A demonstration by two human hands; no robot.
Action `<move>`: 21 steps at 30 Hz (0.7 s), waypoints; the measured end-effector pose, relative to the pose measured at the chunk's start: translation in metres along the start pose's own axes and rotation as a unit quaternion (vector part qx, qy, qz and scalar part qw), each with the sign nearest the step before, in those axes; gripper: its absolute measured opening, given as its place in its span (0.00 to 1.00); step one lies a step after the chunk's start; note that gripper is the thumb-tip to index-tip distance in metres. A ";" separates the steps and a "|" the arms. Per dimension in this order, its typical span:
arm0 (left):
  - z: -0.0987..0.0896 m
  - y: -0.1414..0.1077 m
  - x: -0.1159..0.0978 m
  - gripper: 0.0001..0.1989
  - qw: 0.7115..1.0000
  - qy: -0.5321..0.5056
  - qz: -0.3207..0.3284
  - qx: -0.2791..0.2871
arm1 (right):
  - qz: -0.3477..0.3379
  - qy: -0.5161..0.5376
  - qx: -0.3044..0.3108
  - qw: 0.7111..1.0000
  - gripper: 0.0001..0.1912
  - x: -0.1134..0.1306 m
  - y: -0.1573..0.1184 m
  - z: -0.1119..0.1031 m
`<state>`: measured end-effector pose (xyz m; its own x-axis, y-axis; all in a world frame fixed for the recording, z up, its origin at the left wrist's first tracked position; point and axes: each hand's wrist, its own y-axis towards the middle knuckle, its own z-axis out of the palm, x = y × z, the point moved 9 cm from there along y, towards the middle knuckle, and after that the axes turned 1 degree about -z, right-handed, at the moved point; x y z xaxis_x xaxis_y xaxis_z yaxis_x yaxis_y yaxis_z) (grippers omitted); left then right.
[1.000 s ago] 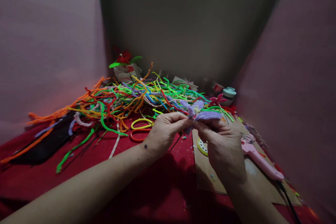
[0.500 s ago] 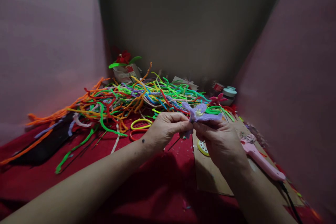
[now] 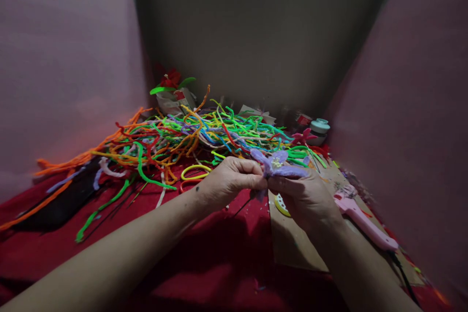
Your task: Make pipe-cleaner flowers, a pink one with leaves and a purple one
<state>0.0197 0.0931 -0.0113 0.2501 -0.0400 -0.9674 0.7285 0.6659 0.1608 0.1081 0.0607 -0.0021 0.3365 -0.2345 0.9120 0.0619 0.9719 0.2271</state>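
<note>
A purple pipe-cleaner flower point(image 3: 277, 163) with a pale yellow centre is held between both hands above the red cloth. My left hand point(image 3: 234, 180) pinches its left side near the base, thumb against finger. My right hand point(image 3: 305, 197) grips the base from the right, with a petal lying over its fingers. A thin dark stem point(image 3: 242, 208) slants down to the left below the flower. The fingertips nearly meet under the petals, and the exact spot they press is partly hidden.
Behind the hands lies a heap of coloured pipe cleaners point(image 3: 204, 131). Yellow- and red-handled scissors point(image 3: 193, 172) rest left of my left hand. On the right, a pink glue gun point(image 3: 365, 222) lies on cardboard point(image 3: 296, 248), near a yellow tape roll point(image 3: 281, 204). A lidded jar point(image 3: 319, 129) stands behind.
Both hands still grip the flower at its base. The flower sits slightly lower, tilted a little differently, and my hands have shifted only slightly.
</note>
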 end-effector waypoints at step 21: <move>0.016 -0.004 0.013 0.04 0.993 -0.086 -0.075 0.020 | -0.025 -0.021 0.042 0.999 0.03 -0.002 -0.008 0.001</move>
<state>0.0300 0.0777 -0.0210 0.2390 -0.2650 -0.9342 0.7897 0.6128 0.0282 0.1063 0.0538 -0.0056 0.2956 -0.2844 0.9120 -0.0024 0.9544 0.2984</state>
